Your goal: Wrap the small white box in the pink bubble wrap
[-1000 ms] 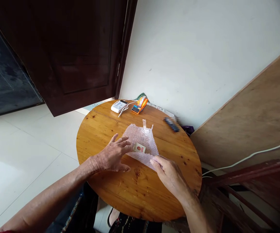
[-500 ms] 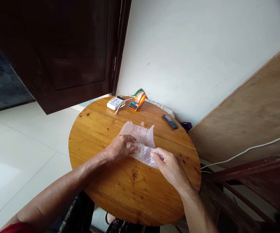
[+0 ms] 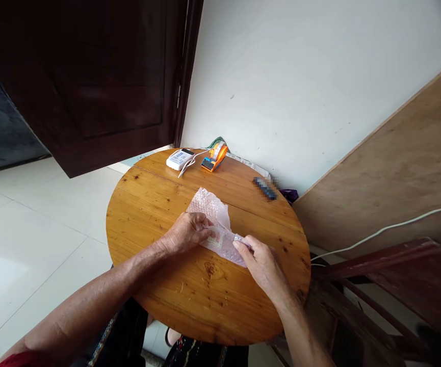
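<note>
A sheet of pinkish bubble wrap (image 3: 207,205) lies on the round wooden table (image 3: 208,300), its near part folded over. Under that near layer a small flat item with pale print and red marks (image 3: 216,238) shows through; its kind I cannot make out. My left hand (image 3: 189,232) pinches the wrap at the left end of the fold, thumb and fingers closed on it. Gripping the right end of the folded wrap is my right hand (image 3: 260,260), its thumb on top. Both palms face the table.
Toward the back stand a white power strip (image 3: 180,159) with its cord and an orange tape dispenser (image 3: 214,157). A blurred dark object (image 3: 265,188) lies near the right edge. The wall (image 3: 281,92) rises behind; a dark door (image 3: 121,102) is at left, a wooden chair (image 3: 392,275) at right.
The far right part of the bubble wrap has drawn in to the left and forward. The printed item now shows more clearly through the near fold. Both hands keep their hold; the view shifted slightly.
</note>
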`<action>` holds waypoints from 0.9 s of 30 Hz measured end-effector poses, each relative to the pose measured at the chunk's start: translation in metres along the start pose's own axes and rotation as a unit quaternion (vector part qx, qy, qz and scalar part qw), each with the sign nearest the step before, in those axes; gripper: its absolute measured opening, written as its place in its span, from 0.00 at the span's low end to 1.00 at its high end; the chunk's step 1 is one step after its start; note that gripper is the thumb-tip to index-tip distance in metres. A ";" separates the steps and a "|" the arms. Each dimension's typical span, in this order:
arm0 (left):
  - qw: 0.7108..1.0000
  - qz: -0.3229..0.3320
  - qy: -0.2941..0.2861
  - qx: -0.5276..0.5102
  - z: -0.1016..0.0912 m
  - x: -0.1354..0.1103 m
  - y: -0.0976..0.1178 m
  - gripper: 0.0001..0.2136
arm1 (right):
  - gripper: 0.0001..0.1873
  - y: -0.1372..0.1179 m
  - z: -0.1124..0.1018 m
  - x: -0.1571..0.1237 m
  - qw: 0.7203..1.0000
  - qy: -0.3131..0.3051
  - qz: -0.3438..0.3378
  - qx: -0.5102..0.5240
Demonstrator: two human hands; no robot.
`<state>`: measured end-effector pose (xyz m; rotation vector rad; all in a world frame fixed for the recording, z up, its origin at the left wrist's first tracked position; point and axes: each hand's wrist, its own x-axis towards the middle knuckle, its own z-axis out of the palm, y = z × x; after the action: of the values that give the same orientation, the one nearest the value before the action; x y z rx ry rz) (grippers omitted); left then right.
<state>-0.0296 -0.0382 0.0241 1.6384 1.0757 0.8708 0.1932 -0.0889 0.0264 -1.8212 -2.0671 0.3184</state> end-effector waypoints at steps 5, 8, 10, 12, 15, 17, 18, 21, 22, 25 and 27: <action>1.000 -0.009 0.012 0.019 0.001 0.001 -0.006 0.06 | 0.14 0.001 0.008 -0.002 0.992 0.090 -0.049 -0.076; 0.999 -0.004 0.020 0.038 0.003 0.003 -0.010 0.07 | 0.17 -0.014 -0.001 -0.009 0.970 0.175 -0.096 -0.142; 0.999 0.010 0.021 0.044 0.003 0.004 -0.012 0.07 | 0.16 -0.032 -0.008 -0.016 0.951 0.232 -0.132 -0.158; 0.998 0.022 0.020 0.047 0.004 0.004 -0.014 0.06 | 0.13 -0.054 -0.010 -0.021 0.942 0.246 -0.195 -0.120; 0.999 0.017 0.021 0.047 0.003 0.004 -0.014 0.05 | 0.16 -0.077 -0.001 -0.021 0.951 0.153 -0.266 -0.030; 0.999 0.009 0.013 0.044 0.002 0.004 -0.013 0.05 | 0.17 -0.081 0.007 -0.014 0.963 0.102 -0.250 -0.005; 0.999 0.008 0.007 0.043 0.002 0.003 -0.012 0.04 | 0.17 -0.080 0.010 -0.009 0.968 0.090 -0.234 -0.003; 0.999 -0.003 0.002 0.046 0.002 0.003 -0.008 0.05 | 0.21 -0.066 0.013 0.007 0.979 0.064 -0.191 -0.010; 0.999 -0.009 0.008 0.049 0.002 0.003 -0.007 0.05 | 0.23 -0.060 0.012 0.011 0.983 0.055 -0.173 -0.010; 0.998 -0.016 0.015 0.051 0.002 0.004 -0.004 0.06 | 0.29 -0.041 0.006 0.019 0.994 0.004 -0.104 0.025; 0.999 -0.018 0.007 0.047 0.002 0.004 -0.004 0.06 | 0.29 -0.028 0.004 0.022 0.994 -0.036 -0.061 0.079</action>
<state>-0.0275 -0.0345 0.0197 1.6872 1.1676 0.8191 0.1640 -0.0710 0.0367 -1.6046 -2.1245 0.5053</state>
